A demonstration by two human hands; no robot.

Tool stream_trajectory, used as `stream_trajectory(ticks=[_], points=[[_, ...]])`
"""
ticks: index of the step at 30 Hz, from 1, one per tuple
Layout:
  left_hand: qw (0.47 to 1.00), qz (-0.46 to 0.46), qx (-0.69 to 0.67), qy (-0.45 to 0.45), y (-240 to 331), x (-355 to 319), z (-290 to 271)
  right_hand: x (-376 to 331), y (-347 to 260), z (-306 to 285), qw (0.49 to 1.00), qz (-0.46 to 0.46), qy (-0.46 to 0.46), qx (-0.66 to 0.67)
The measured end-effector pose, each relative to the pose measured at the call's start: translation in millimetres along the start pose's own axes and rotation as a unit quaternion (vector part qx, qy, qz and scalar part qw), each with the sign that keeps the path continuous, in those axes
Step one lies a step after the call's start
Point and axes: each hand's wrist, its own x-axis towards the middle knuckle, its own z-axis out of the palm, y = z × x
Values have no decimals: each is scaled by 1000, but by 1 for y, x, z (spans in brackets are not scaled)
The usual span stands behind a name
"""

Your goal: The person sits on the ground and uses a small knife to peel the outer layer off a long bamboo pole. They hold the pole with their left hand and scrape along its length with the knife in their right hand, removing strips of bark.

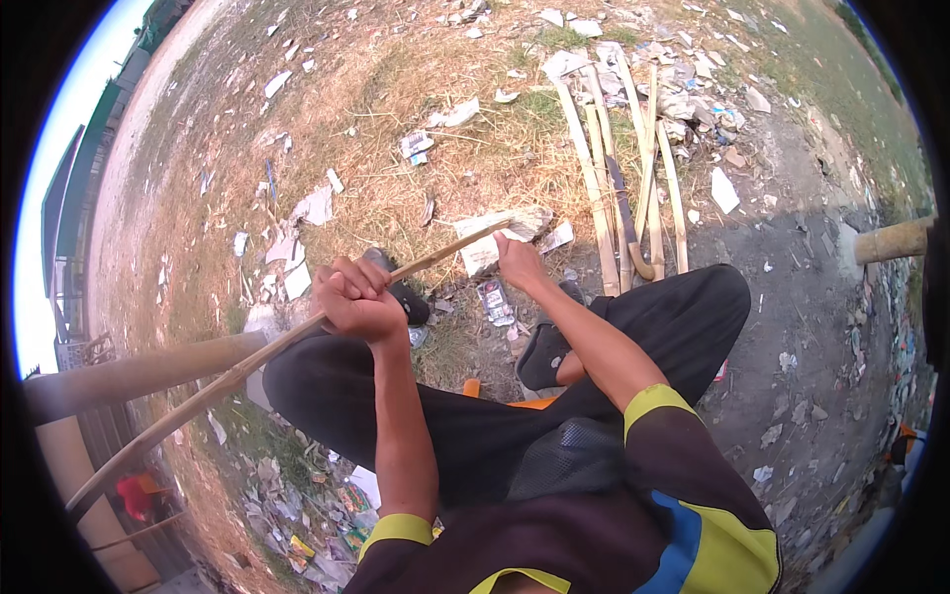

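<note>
A long, thin wooden stick, which looks like a split bamboo strip, slants from the lower left up to a thin tip in front of me. My left hand is closed around it, knuckles up, a short way back from that tip. My right hand is closed right beside the tip, thumb toward it; its fingers hide what they hold, if anything. Beyond my right knee lie several pale bamboo strips, side by side with some crossing. A dark, long piece with a hooked end rests among them.
My bent legs in dark trousers spread beneath my arms. A thick bamboo pole reaches in from the left under the stick; another pole end juts in at the right. Paper and plastic litter covers the dry grass. Something red is at lower left.
</note>
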Motion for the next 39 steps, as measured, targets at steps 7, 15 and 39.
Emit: stream_trajectory(ticks=[7, 15, 39], points=[[1000, -29, -3, 0, 1, -5, 9, 9, 45, 5, 996, 93, 1, -9], [999, -35, 2, -15, 0, -6, 3, 16, 70, 18, 991, 124, -4, -46], [960, -51, -89, -262, 0, -6, -4, -66, -14, -6, 988, -68, 95, 99]])
